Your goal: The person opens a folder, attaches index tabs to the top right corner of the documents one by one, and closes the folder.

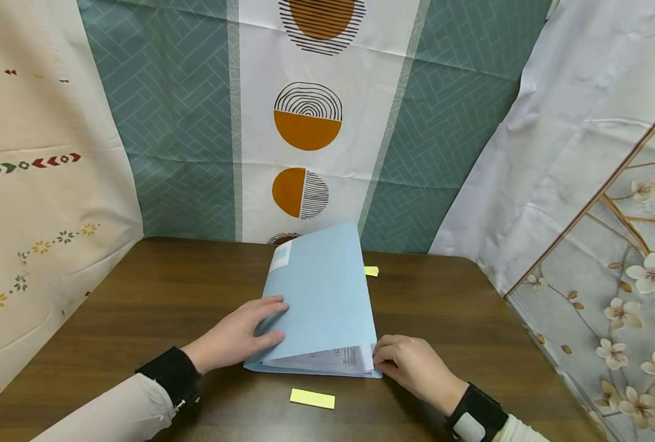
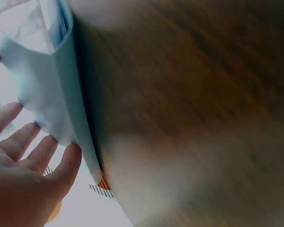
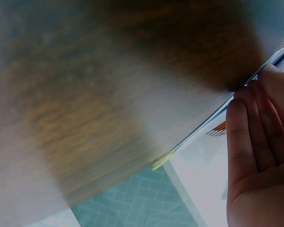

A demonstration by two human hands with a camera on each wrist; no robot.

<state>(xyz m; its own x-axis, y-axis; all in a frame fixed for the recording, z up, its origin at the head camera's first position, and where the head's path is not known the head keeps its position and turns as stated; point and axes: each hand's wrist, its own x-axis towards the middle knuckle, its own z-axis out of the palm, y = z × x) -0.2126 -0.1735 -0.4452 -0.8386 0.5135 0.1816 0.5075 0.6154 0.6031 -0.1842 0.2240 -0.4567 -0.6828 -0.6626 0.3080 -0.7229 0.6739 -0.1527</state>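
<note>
A light blue folder [image 1: 321, 294] lies on the table with its cover slightly raised, and printed papers [image 1: 341, 359] show in the gap at its near edge. My left hand [image 1: 239, 334] rests on the cover's left side with fingers spread and extended. In the left wrist view, the fingertips of the left hand [image 2: 33, 165] touch the folder [image 2: 61, 94] near its spine. At the near right corner, my right hand [image 1: 412, 365] pinches the folder's edge. The right wrist view shows the right hand [image 3: 262, 137] at that edge, though exactly what lies between thumb and fingers is partly hidden.
A yellow sticky-note strip [image 1: 312, 398] lies on the brown wooden table [image 1: 194, 288] in front of the folder. Yellow tabs [image 1: 371, 271] stick out past the folder's far right side. Patterned cloths [image 1: 189, 123] hang behind and beside the table.
</note>
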